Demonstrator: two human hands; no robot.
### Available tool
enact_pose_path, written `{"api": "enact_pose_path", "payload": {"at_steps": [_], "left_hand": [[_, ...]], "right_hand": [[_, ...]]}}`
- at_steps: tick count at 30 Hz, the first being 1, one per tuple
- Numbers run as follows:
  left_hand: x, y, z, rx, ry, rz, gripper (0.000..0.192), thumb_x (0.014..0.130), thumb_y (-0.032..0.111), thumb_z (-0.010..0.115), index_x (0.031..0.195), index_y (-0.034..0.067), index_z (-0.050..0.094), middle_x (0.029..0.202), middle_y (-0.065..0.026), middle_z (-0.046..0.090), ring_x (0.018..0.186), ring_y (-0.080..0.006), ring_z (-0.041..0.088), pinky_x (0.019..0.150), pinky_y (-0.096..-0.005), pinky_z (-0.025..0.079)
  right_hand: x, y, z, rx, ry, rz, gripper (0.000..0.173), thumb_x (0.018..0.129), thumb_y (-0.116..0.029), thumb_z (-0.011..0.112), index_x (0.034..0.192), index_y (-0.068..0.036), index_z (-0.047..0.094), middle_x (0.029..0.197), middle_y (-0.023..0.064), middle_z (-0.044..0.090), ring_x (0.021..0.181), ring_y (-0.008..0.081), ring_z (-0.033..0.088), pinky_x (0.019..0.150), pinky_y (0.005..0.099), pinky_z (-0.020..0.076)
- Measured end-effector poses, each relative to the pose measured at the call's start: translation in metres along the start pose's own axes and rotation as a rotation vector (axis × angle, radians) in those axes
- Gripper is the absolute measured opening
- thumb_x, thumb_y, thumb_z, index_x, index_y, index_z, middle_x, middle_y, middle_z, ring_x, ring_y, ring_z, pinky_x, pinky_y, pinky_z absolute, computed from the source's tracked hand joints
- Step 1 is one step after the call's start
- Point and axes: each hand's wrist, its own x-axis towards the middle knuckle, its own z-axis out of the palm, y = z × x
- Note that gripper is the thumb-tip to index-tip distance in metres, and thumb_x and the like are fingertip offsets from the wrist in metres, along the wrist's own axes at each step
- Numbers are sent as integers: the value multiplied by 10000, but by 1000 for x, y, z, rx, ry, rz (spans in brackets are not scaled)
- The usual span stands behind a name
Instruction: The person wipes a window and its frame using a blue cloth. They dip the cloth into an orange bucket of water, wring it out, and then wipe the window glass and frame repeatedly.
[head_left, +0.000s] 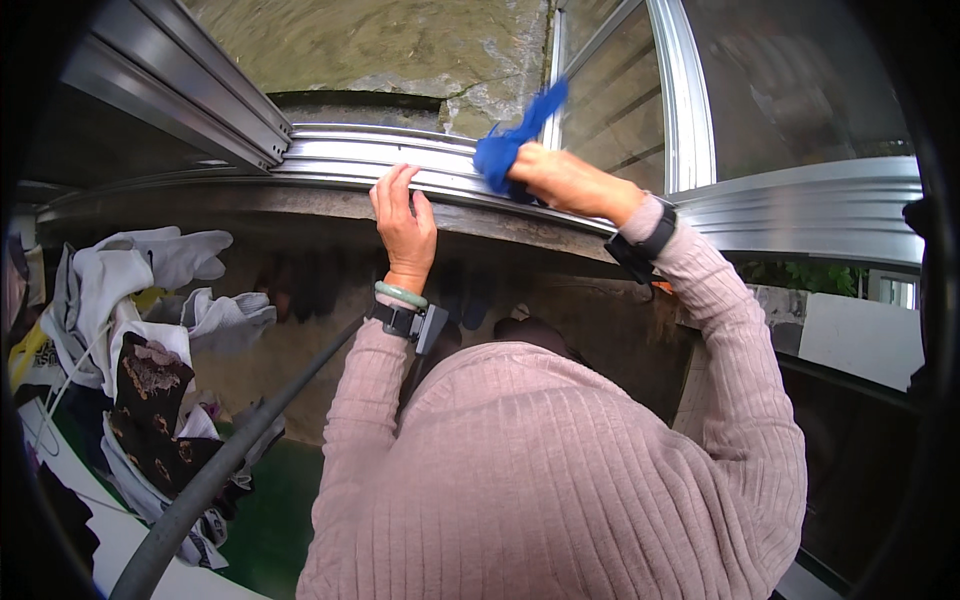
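My right hand is closed around a blue cloth over the metal sill track of a sliding window. One end of the cloth sticks up toward the upright edge of a glass pane. To the left, my left hand rests with its fingertips at the near edge of the track, fingers a little bent and holding nothing. A green bangle and a black strap with a device are on my left wrist; another black strap is on the right one.
Stacked metal window frames rise at the upper left. White gloves and other cloth items hang at the left. A dark pole slants up from the lower left. Beyond the sill lies a stained concrete surface.
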Motion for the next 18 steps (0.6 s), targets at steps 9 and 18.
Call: {"api": "enact_pose_path", "payload": {"at_steps": [9, 18], "left_hand": [[-17, 7, -8, 42, -7, -41, 358, 791, -65, 577, 1131, 41, 608, 1169, -142, 604, 1123, -341, 543, 980, -422, 422], [-32, 3, -43, 85, 65, -128, 364, 783, -63, 574, 1133, 36, 598, 1139, -147, 605, 1075, -351, 550, 938, -423, 441]], "right_hand": [[74, 25, 54, -73, -81, 70, 383, 791, -7, 579, 1162, -99, 592, 1157, 132, 594, 1086, 318, 576, 874, 384, 496], [170, 20, -31, 324, 497, 64, 337, 821, -240, 733, 1116, -98, 653, 1000, 146, 703, 944, 286, 685, 846, 352, 527]]}}
